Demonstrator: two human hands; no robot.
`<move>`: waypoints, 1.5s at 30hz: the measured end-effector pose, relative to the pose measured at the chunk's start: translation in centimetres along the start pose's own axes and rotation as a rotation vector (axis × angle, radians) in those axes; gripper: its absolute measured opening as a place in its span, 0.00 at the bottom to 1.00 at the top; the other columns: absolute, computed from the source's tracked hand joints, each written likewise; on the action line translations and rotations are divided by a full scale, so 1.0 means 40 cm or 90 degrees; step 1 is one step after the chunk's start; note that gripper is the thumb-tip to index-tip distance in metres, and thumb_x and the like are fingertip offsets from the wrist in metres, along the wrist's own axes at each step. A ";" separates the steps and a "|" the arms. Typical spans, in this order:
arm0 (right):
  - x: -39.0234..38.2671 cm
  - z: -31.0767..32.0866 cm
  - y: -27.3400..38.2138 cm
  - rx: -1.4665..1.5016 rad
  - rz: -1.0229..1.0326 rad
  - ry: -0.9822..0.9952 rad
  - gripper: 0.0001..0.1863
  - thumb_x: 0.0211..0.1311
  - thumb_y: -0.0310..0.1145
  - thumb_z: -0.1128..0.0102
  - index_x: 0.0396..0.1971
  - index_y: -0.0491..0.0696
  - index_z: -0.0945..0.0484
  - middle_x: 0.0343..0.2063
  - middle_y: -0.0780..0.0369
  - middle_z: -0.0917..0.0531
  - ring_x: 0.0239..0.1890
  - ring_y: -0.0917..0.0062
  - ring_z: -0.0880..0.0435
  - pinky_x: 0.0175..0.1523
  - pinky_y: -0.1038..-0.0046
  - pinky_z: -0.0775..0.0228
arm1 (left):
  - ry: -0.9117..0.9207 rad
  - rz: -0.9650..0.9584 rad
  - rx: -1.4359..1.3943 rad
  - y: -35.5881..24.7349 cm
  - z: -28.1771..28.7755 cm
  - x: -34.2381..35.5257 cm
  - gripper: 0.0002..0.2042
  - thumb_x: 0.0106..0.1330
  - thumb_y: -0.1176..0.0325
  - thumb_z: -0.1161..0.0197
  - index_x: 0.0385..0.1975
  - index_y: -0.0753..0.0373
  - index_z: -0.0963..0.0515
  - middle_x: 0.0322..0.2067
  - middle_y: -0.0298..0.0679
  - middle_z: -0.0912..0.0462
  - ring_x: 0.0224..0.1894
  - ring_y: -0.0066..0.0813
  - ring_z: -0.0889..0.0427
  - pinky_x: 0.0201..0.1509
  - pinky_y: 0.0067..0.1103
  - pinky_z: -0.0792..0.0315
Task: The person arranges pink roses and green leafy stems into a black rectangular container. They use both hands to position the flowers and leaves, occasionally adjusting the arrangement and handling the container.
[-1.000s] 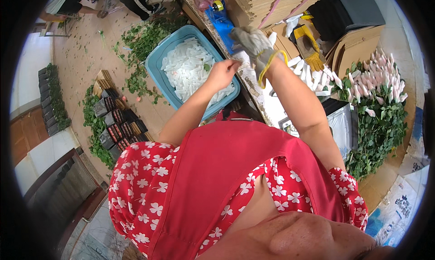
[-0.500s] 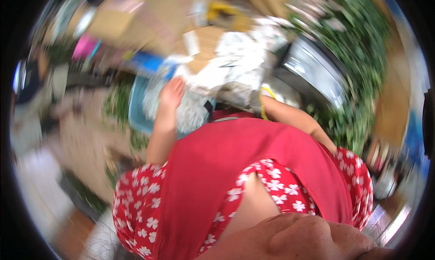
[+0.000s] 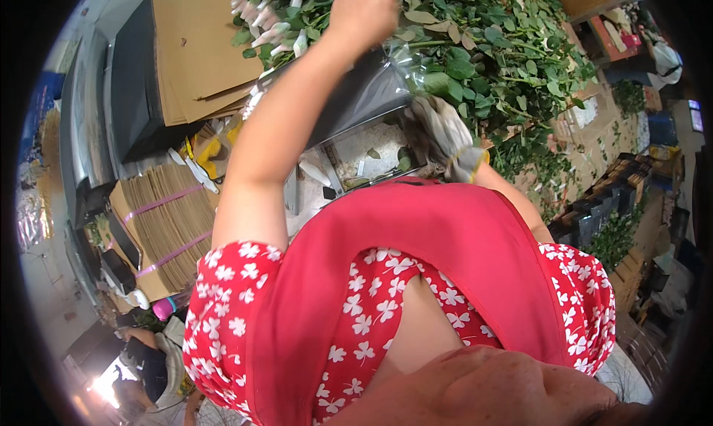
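My bare left hand (image 3: 364, 14) is stretched up among leafy stems (image 3: 460, 47) beside white-sleeved pale pink buds (image 3: 267, 25); its fingers are curled, and what they grip is hidden. My right hand (image 3: 442, 132), in a pale knit glove with a yellow cuff, is lower, at the right edge of a dark tray covered with clear plastic (image 3: 349, 103), near the foliage; whether its fingers are closed is unclear. Below the plastic lies an open metal frame (image 3: 349, 173) with scraps and loose leaves in it.
Cardboard sheets (image 3: 193, 54), a pink-strapped cardboard stack (image 3: 167, 233) and yellow gloves (image 3: 208, 155) are on the left. Black flower buckets (image 3: 601, 203) and leafy litter lie to the right. A person (image 3: 152, 359) is at the lower left.
The view has swung round from the blue tub to the rose pile. My left hand has moved from beside the tub up into the stems; my gloved hand is now by the dark tray.
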State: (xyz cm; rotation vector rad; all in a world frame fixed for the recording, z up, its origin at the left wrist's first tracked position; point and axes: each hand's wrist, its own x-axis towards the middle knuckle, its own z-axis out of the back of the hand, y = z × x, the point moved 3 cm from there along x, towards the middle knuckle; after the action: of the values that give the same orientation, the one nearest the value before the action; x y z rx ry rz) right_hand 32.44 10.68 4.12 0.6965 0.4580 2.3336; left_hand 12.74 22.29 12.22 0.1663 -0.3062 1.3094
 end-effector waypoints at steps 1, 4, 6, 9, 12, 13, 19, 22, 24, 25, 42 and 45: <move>0.011 -0.023 -0.032 0.360 -0.361 0.015 0.12 0.71 0.35 0.49 0.43 0.44 0.21 0.32 0.55 0.17 0.35 0.61 0.19 0.44 0.66 0.27 | 0.299 0.106 -0.046 0.039 -0.112 0.070 0.12 0.60 0.63 0.35 0.36 0.65 0.14 0.38 0.43 0.13 0.41 0.42 0.17 0.51 0.35 0.24; 0.006 -0.014 -0.033 0.414 -0.489 -0.003 0.14 0.70 0.39 0.47 0.34 0.43 0.21 0.25 0.56 0.18 0.29 0.60 0.19 0.39 0.63 0.28 | 0.651 0.166 -0.252 0.103 -0.286 0.115 0.15 0.57 0.64 0.35 0.41 0.65 0.15 0.38 0.44 0.15 0.38 0.37 0.18 0.42 0.36 0.24; -0.009 -0.048 -0.059 0.358 -0.465 0.031 0.17 0.70 0.42 0.48 0.32 0.43 0.20 0.25 0.55 0.18 0.31 0.61 0.18 0.40 0.64 0.28 | 0.822 0.057 -0.053 0.040 -0.259 0.151 0.18 0.56 0.61 0.32 0.45 0.63 0.16 0.49 0.46 0.17 0.48 0.39 0.19 0.48 0.36 0.23; -0.010 -0.038 -0.039 0.190 -0.318 0.129 0.17 0.69 0.44 0.46 0.37 0.44 0.19 0.29 0.54 0.16 0.35 0.59 0.16 0.42 0.62 0.27 | 0.842 -0.278 0.108 0.123 -0.403 0.118 0.13 0.61 0.66 0.38 0.37 0.69 0.16 0.32 0.45 0.14 0.34 0.41 0.16 0.37 0.34 0.25; -0.035 -0.007 -0.040 0.122 -0.216 0.167 0.16 0.67 0.43 0.45 0.36 0.44 0.19 0.28 0.52 0.17 0.34 0.57 0.17 0.41 0.62 0.27 | 0.660 -0.156 0.164 0.072 -0.327 0.114 0.13 0.57 0.62 0.33 0.40 0.60 0.15 0.38 0.46 0.13 0.41 0.38 0.14 0.42 0.35 0.21; -0.043 0.000 -0.038 0.102 -0.177 0.169 0.15 0.66 0.42 0.45 0.35 0.44 0.20 0.28 0.51 0.17 0.34 0.57 0.17 0.40 0.62 0.27 | 0.589 -0.026 0.202 0.024 -0.221 0.118 0.15 0.54 0.61 0.31 0.41 0.56 0.14 0.42 0.48 0.13 0.45 0.37 0.13 0.45 0.36 0.20; 0.036 0.009 0.014 0.203 -0.198 0.412 0.12 0.61 0.39 0.45 0.34 0.45 0.21 0.28 0.48 0.18 0.35 0.53 0.18 0.41 0.58 0.26 | -0.242 0.092 -0.193 0.047 0.252 -0.279 0.06 0.64 0.69 0.35 0.28 0.65 0.18 0.24 0.37 0.16 0.25 0.27 0.17 0.30 0.22 0.25; 0.065 -0.082 -0.053 -0.058 -0.024 0.378 0.14 0.63 0.42 0.45 0.36 0.46 0.20 0.30 0.49 0.17 0.34 0.52 0.18 0.39 0.56 0.26 | -0.221 0.344 -0.348 0.029 0.176 -0.692 0.07 0.62 0.67 0.35 0.23 0.58 0.21 0.14 0.40 0.25 0.16 0.38 0.24 0.22 0.29 0.29; 0.089 -0.074 0.020 -0.172 0.044 0.534 0.16 0.63 0.44 0.47 0.37 0.47 0.20 0.31 0.49 0.17 0.35 0.51 0.17 0.41 0.53 0.25 | -0.075 0.479 -0.407 -0.063 0.083 -0.947 0.12 0.64 0.64 0.37 0.20 0.62 0.25 0.16 0.44 0.23 0.19 0.44 0.23 0.25 0.34 0.28; 0.080 -0.094 0.046 -0.164 0.009 0.573 0.17 0.62 0.46 0.46 0.38 0.48 0.19 0.31 0.48 0.16 0.35 0.52 0.16 0.41 0.54 0.25 | -0.008 0.585 -0.455 -0.105 0.057 -1.045 0.12 0.64 0.63 0.38 0.21 0.62 0.24 0.19 0.45 0.22 0.23 0.45 0.21 0.28 0.34 0.28; 0.056 -0.807 1.081 0.397 0.119 0.882 0.24 0.66 0.45 0.44 0.52 0.41 0.24 0.39 0.55 0.18 0.43 0.68 0.20 0.49 0.67 0.28 | -0.488 0.983 -0.495 0.045 -0.042 -1.595 0.21 0.69 0.62 0.39 0.58 0.66 0.26 0.55 0.46 0.20 0.57 0.32 0.23 0.63 0.24 0.32; 0.013 -0.799 0.901 0.653 0.142 0.723 0.20 0.64 0.40 0.44 0.45 0.39 0.22 0.34 0.55 0.18 0.36 0.67 0.20 0.40 0.68 0.27 | -0.625 0.965 -0.714 0.031 -0.020 -1.584 0.24 0.73 0.60 0.44 0.64 0.66 0.31 0.65 0.42 0.30 0.64 0.29 0.31 0.66 0.25 0.37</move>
State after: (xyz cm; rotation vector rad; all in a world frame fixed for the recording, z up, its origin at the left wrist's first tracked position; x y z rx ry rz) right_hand -4.21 -19.57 -3.72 -0.3217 2.2295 2.3847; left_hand -2.69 -35.59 -8.47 -0.5278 -2.2609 2.1757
